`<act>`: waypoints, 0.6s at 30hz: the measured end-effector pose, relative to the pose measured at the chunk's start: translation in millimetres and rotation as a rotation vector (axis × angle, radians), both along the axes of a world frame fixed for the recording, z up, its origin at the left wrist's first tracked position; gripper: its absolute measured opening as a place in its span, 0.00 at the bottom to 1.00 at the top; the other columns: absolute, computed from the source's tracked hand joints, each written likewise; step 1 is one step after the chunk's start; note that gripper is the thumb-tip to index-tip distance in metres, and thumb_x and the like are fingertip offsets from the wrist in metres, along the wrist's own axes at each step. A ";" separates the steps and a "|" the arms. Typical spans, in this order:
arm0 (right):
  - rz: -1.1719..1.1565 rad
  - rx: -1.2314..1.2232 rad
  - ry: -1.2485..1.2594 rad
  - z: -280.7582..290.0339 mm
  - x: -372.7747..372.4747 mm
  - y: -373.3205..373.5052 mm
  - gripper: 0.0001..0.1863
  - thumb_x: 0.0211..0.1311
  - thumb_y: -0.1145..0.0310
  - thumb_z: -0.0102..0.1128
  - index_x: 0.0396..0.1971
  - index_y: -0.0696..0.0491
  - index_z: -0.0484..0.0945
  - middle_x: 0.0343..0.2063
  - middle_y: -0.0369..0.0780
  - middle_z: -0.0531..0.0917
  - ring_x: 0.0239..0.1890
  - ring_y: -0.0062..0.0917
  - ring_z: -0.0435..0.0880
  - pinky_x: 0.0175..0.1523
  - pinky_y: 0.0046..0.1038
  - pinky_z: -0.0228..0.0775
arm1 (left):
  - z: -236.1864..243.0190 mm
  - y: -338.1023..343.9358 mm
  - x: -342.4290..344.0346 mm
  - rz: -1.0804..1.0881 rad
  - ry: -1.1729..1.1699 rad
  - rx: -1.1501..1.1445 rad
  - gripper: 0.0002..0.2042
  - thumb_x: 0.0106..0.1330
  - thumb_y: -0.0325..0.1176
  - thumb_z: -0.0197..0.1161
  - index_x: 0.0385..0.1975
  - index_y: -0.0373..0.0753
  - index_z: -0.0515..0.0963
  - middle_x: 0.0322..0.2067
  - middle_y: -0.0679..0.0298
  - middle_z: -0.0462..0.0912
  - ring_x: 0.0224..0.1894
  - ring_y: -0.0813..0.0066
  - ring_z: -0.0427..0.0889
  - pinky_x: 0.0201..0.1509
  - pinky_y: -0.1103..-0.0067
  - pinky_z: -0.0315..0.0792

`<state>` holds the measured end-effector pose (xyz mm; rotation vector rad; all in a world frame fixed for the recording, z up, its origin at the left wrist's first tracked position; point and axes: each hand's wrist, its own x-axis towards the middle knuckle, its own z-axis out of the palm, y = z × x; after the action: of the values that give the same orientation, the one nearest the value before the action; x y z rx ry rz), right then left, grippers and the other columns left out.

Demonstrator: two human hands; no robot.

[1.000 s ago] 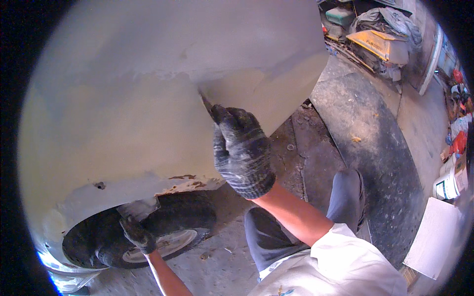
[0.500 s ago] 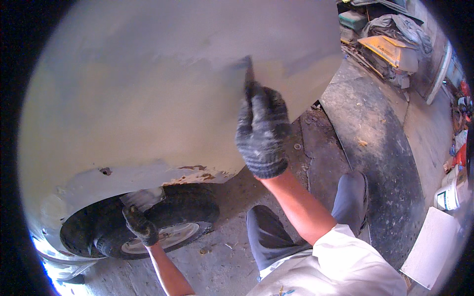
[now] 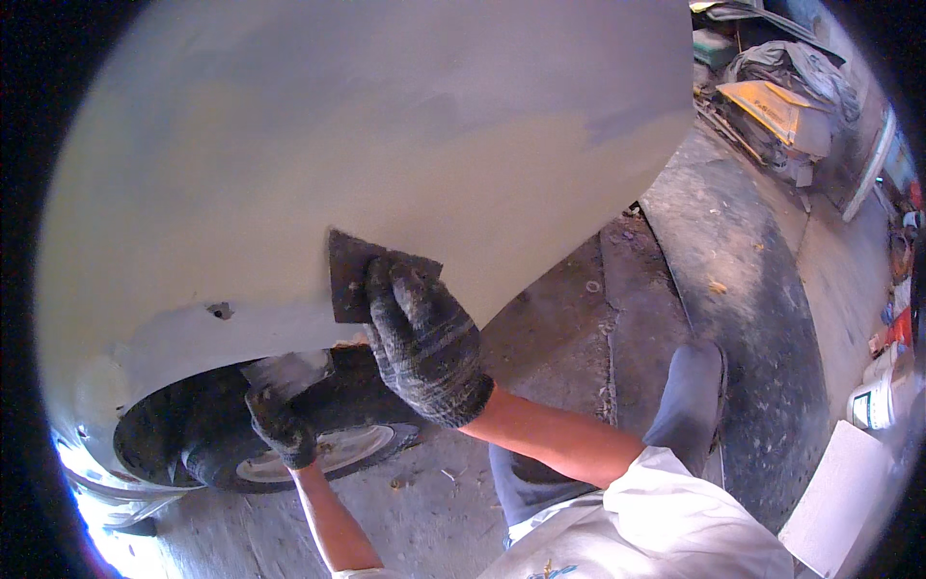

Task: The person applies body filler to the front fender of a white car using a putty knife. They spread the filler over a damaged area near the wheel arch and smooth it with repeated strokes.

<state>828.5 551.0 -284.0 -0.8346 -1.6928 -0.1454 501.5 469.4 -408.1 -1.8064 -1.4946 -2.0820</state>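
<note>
A large car body panel (image 3: 251, 183), coated in beige and grey filler, fills the upper left of the head view. My right hand (image 3: 429, 343), in a dark striped knit glove, grips a thin dark putty spreader (image 3: 349, 280). Its blade lies against the lower panel, just above the wheel arch. My gloved left hand (image 3: 280, 432) is closed around a flat putty knife (image 3: 294, 372) with a pale, smeared blade, in front of the tyre (image 3: 217, 454). The left hand's grip is partly hidden. A small rusty hole (image 3: 221, 311) shows in the panel above the arch.
On the right, a black mat (image 3: 748, 318) covers part of the floor. A white bucket (image 3: 875, 396) and a pale board (image 3: 837, 497) stand at the far right. Piled clutter with a yellow box (image 3: 772, 111) sits at the back right. My bent legs are below.
My right hand has swept the spreader down and left over the panel, turning its blade from edge-on to broadside. My left hand, with the putty knife, has barely shifted.
</note>
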 end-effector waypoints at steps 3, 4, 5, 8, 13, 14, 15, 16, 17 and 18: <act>0.002 0.020 -0.056 -6.3 -5.4 -9.4 0.27 0.52 0.69 0.62 0.55 0.59 0.72 0.51 0.50 0.74 0.43 0.44 0.79 0.46 0.41 0.76 | 1.0 0.8 -1.4 -0.097 -0.023 0.059 0.41 0.58 0.44 0.65 0.69 0.35 0.53 0.65 0.57 0.64 0.66 0.61 0.64 0.70 0.66 0.57; -0.004 -0.005 -0.103 -7.3 -4.9 -14.2 0.28 0.51 0.68 0.61 0.55 0.59 0.72 0.51 0.50 0.74 0.42 0.43 0.79 0.45 0.41 0.76 | 1.6 -0.8 0.0 -0.106 -0.015 0.050 0.41 0.58 0.44 0.65 0.69 0.35 0.53 0.65 0.57 0.63 0.66 0.61 0.64 0.70 0.66 0.56; -0.017 0.017 -0.131 -6.3 -6.1 -18.2 0.29 0.50 0.68 0.60 0.55 0.58 0.72 0.50 0.50 0.74 0.43 0.41 0.79 0.44 0.40 0.75 | 2.7 -3.3 2.7 -0.116 -0.007 0.043 0.41 0.59 0.44 0.64 0.69 0.35 0.52 0.65 0.57 0.63 0.66 0.61 0.64 0.70 0.66 0.56; 0.054 -0.017 -0.253 -2.3 0.1 -35.0 0.29 0.49 0.69 0.58 0.55 0.57 0.71 0.49 0.49 0.75 0.43 0.40 0.79 0.45 0.41 0.75 | 10.2 -20.4 23.0 0.037 -0.110 -0.032 0.42 0.60 0.46 0.65 0.69 0.35 0.50 0.66 0.56 0.61 0.67 0.60 0.63 0.70 0.66 0.57; 0.441 -0.155 0.041 -9.4 45.5 -46.1 0.20 0.60 0.71 0.58 0.53 0.51 0.73 0.44 0.43 0.80 0.42 0.38 0.81 0.47 0.36 0.74 | 25.2 -96.5 124.7 0.203 -0.108 -0.118 0.30 0.70 0.41 0.55 0.67 0.34 0.57 0.64 0.54 0.63 0.64 0.59 0.65 0.65 0.65 0.62; 0.524 -0.171 0.148 -14.2 55.0 -45.1 0.17 0.61 0.71 0.58 0.51 0.52 0.75 0.42 0.44 0.81 0.41 0.38 0.81 0.46 0.35 0.74 | 29.3 -106.4 149.9 0.144 -0.283 -0.186 0.27 0.72 0.39 0.53 0.66 0.33 0.59 0.63 0.53 0.64 0.62 0.59 0.68 0.61 0.66 0.67; 0.610 -0.254 0.238 -19.8 62.1 -46.1 0.14 0.62 0.70 0.57 0.48 0.53 0.77 0.40 0.44 0.82 0.40 0.37 0.82 0.45 0.35 0.74 | 34.1 -111.5 172.5 -0.036 -0.514 -0.195 0.25 0.72 0.38 0.52 0.65 0.33 0.60 0.59 0.54 0.68 0.55 0.63 0.72 0.54 0.69 0.71; 0.694 -0.338 0.330 -24.2 68.8 -46.4 0.12 0.63 0.69 0.57 0.46 0.54 0.78 0.38 0.44 0.83 0.39 0.37 0.82 0.45 0.34 0.74 | 39.1 -116.9 196.3 -0.062 -0.655 -0.246 0.24 0.72 0.37 0.51 0.64 0.32 0.62 0.56 0.55 0.71 0.48 0.66 0.76 0.47 0.72 0.76; 0.498 -0.386 0.353 -27.6 72.9 -52.8 0.08 0.63 0.69 0.58 0.39 0.55 0.81 0.33 0.45 0.84 0.35 0.36 0.84 0.43 0.33 0.74 | 44.3 -112.6 214.8 -0.088 -0.683 -0.265 0.24 0.71 0.36 0.53 0.63 0.31 0.63 0.51 0.58 0.75 0.41 0.73 0.78 0.40 0.77 0.76; 0.539 -0.439 0.294 -30.3 79.2 -56.8 0.08 0.62 0.69 0.59 0.39 0.55 0.81 0.32 0.45 0.84 0.34 0.35 0.84 0.42 0.33 0.74 | 51.6 -106.9 227.0 -0.118 -0.709 -0.280 0.23 0.71 0.36 0.54 0.62 0.31 0.65 0.46 0.61 0.79 0.34 0.79 0.79 0.33 0.82 0.77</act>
<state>907.7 494.2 -314.3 -0.6426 -1.6265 0.7054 728.5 362.4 -356.6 -1.2818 -1.9301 -2.8933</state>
